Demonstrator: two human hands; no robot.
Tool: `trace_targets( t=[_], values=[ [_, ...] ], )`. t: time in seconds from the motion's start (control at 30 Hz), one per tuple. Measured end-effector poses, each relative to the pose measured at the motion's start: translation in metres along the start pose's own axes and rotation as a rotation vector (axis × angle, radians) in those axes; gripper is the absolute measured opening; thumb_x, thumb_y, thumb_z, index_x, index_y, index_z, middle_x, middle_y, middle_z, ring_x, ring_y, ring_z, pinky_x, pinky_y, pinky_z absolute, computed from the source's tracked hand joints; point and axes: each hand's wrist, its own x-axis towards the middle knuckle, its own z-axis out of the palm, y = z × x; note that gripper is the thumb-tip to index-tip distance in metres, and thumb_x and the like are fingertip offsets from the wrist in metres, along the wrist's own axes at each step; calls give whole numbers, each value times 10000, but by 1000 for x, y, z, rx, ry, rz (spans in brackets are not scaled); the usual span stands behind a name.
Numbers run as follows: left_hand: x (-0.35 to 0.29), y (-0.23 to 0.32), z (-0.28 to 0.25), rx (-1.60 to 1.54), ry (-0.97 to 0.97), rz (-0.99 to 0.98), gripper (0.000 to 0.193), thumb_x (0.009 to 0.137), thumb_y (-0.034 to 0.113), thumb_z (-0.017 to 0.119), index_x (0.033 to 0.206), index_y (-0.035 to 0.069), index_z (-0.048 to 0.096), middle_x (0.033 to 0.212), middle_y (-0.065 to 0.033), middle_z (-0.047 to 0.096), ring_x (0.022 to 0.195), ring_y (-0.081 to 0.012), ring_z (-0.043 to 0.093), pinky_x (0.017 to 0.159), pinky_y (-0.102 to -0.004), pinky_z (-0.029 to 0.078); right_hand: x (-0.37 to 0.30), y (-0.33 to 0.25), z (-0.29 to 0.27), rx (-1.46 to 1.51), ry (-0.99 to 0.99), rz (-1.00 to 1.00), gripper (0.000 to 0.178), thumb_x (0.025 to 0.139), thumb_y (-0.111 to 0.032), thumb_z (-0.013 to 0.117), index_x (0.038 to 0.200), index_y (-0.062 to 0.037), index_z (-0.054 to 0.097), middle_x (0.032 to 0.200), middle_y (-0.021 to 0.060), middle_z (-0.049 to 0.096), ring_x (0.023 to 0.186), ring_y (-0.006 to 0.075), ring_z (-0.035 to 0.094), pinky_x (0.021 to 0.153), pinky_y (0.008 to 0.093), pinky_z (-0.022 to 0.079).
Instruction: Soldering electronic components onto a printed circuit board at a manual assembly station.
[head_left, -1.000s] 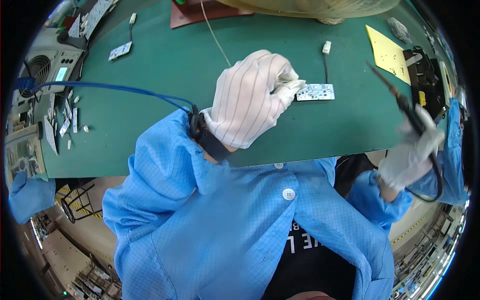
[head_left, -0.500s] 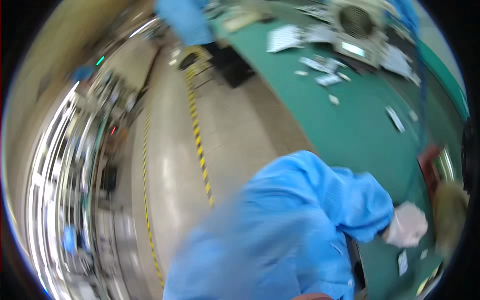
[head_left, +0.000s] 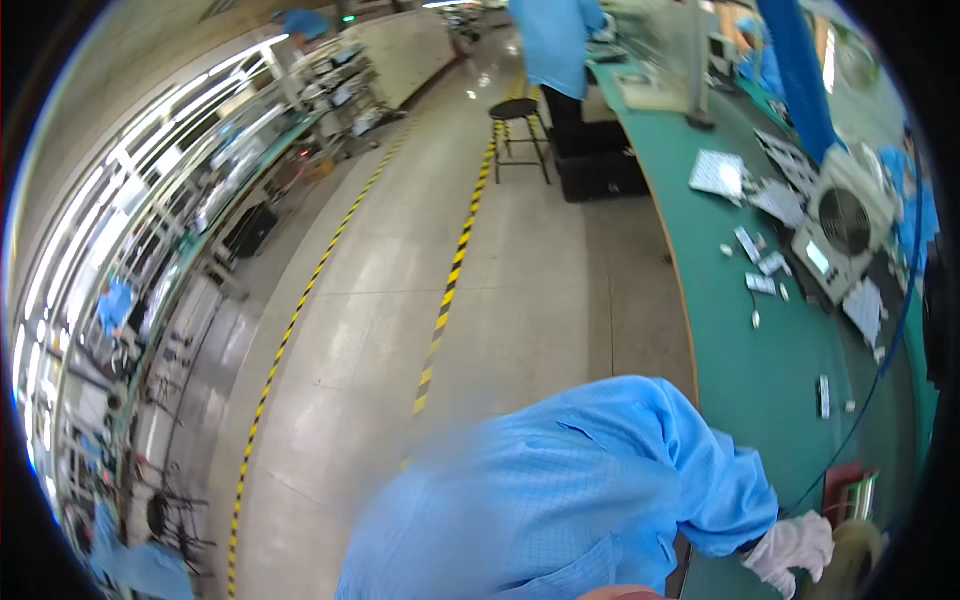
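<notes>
My left hand [head_left: 790, 550], in a white glove, is low at the right edge, over the green tabletop [head_left: 735, 400]. Its fingers hang loosely, partly apart, and I see nothing held in them. My left arm [head_left: 720, 490], in a blue gridded sleeve, reaches across to it. Just beyond the hand stand a dark red holder [head_left: 840, 488] with a shiny spool [head_left: 862, 492] and a blurred tan roll [head_left: 856, 548]. Farther up the table lie a narrow white piece [head_left: 823, 397] and several small white parts [head_left: 761, 284]. My right hand is out of view.
A beige fan unit [head_left: 845, 220] stands on the table, with a blue cable [head_left: 890, 350] running down. Beyond are a person in blue [head_left: 555, 45], a black stool [head_left: 514, 110] and black crates [head_left: 600, 165]. Yellow-black tape [head_left: 450, 280] marks the aisle; shelving lines the left.
The view has swung, showing more aisle, and is sharper. My left hand sits lower in the picture, nearer the spool, with its fingers drooping more loosely.
</notes>
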Motion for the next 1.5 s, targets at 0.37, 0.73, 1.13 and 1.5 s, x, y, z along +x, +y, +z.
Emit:
trace_targets(
  t=[0.37, 0.73, 1.13, 1.5],
  values=[
    [-33, 57, -140, 412, -671, -670, 786, 645, 599, 772, 1318, 244, 575, 1443, -181, 411, 1384, -427, 320, 1096, -670, 197, -21, -7, 20, 326, -102, 36, 416, 1033, -240, 397, 1334, 10, 538, 1221, 174, 622, 1082, 306, 614, 961, 386, 469],
    [0, 60, -175, 132, -328, -953, 656, 771, 342, 789, 1314, 66, 544, 1360, -196, 516, 1295, -378, 460, 1072, -483, 379, -43, 30, -23, 402, 47, 301, 477, 1057, -305, 351, 1347, 33, 523, 1253, 178, 623, 1118, 295, 607, 1008, 372, 446],
    [127, 141, -201, 792, -651, -490, 94, 913, 154, 606, 921, 60, 601, 950, -157, 643, 742, -267, 584, 582, -339, 433, -67, 63, -44, 668, 405, 398, 291, 1013, -231, 589, 1204, -17, 642, 997, 98, 692, 890, 161, 642, 852, 306, 516],
    [112, 83, -132, 3924, 333, 669, 163, 910, 114, 598, 754, 139, 560, 920, -108, 694, 735, -262, 661, 469, -330, 434, -60, 59, -37, 462, 365, 439, 321, 1046, -278, 514, 1203, -26, 636, 989, 84, 686, 876, 162, 634, 854, 318, 498]
  ],
)
